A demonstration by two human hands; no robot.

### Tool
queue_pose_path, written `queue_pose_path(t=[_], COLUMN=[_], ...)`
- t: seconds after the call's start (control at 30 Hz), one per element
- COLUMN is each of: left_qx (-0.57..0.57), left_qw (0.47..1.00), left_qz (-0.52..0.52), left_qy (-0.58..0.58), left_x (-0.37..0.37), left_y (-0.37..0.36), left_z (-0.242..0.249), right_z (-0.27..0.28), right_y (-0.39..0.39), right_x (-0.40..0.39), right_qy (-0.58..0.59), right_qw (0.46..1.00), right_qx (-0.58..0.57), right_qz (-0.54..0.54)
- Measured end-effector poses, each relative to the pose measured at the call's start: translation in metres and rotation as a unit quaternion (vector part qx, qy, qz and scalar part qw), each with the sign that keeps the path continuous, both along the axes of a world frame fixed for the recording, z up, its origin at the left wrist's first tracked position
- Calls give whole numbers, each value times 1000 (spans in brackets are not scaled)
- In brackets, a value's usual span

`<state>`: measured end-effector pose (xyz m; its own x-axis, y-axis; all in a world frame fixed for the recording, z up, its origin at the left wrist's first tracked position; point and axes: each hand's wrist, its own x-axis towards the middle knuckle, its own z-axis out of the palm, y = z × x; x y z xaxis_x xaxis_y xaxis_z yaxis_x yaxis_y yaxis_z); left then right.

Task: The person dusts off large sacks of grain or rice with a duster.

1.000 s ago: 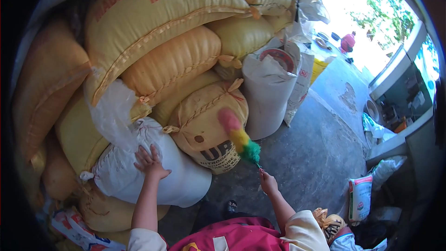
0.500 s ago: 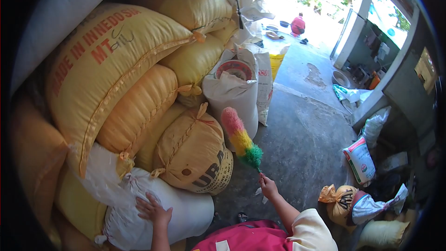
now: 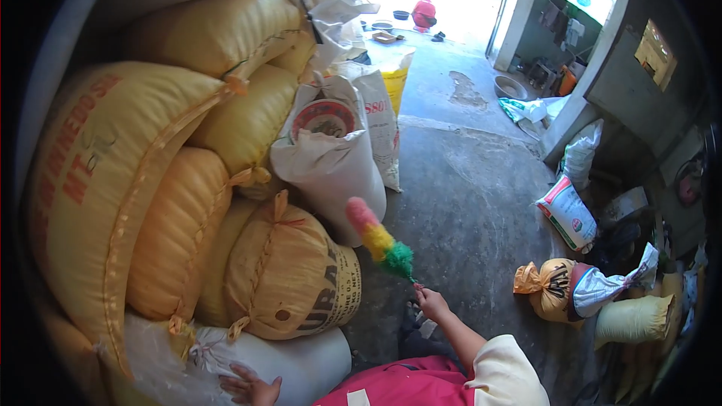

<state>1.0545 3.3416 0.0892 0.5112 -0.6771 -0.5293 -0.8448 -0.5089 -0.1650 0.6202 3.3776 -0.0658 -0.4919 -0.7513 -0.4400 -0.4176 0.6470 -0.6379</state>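
My right hand is closed around the handle of a fluffy duster, banded pink, yellow and green. Its head points up and left over the floor, near an upright white sack with a patterned bowl in its mouth. My left hand lies with fingers spread on a white sack at the bottom of the pile. Just above that hand sits a tan sack with dark print and a knotted top.
Large stuffed yellow sacks are stacked along the left. Smaller bags, including a printed white one and a knotted orange one, stand at the right wall. Far off, a person in red is low on bright ground near basins.
The view has shifted, with the sack pile now lower and further left. The duster's head has swung slightly down and left; my left hand stays on the white sack.
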Motion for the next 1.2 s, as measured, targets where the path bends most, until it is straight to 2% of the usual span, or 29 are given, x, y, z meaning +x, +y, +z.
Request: queue_pose_path(t=[0.07,0.13,0.23,0.27,0.33,0.4,0.47,0.5,0.57,0.6,0.67,0.7,0.73,0.77,0.87,0.93,0.97,1.03,1.13,1.17,1.2], left_qx=[13,21,24,23,-84,-136,-105,-71,-37,-21,0,7,13,11,32,-38,-30,51,98,59,70], left_qw=[1000,995,995,994,988,948,944,941,956,955,986,988,988,984,968,946,941,934,914,855,848], left_qz=[-3,95,94,100,72,64,79,79,44,29,-8,-3,-18,-32,-76,-183,-205,-149,-288,-228,-249], left_qy=[24,-24,-27,-28,111,280,303,323,289,295,164,153,155,176,237,263,266,320,268,462,462], left_x=[-4,-29,-28,-59,-122,-125,-174,-191,-187,-184,-233,-241,-243,-240,-225,-222,-222,-226,-233,-196,-202], left_y=[-16,-31,-58,-69,-91,-107,-117,-122,-117,-118,-116,-117,-119,-120,-128,-137,-142,-153,-163,-170,-175], left_z=[-2,8,-35,-19,4,-57,-55,-55,-125,-148,-96,-92,-96,-101,-125,-142,-149,-156,-153,-225,-223], right_z=[1,-5,-16,-2,24,36,52,45,-15,-38,-46,-41,-47,-53,-21,-17,-15,-17,-24,-20,-15], right_y=[-9,-19,-49,-64,-98,-135,-165,-178,-193,-193,-188,-182,-176,-166,-149,-134,-125,-97,-45,-27,-11], right_x=[-20,-49,-100,-112,-135,-154,-161,-164,-173,-174,-176,-178,-177,-179,-178,-176,-177,-174,-164,-158,-153], right_qy=[8,21,10,8,55,74,81,45,1,-38,-26,-58,-16,-28,-47,-50,-43,-33,-14,-5,3], right_qw=[1000,999,997,997,994,992,990,993,993,992,1000,997,999,999,999,998,998,997,995,990,982], right_qx=[-5,-10,-78,-79,-85,-102,-119,-108,-115,-123,8,51,35,34,0,-30,-38,-44,-9,11,31], right_qz=[9,28,-7,-1,-36,-10,12,18,21,19,7,-7,18,29,16,-16,-20,-61,-97,-143,-185])
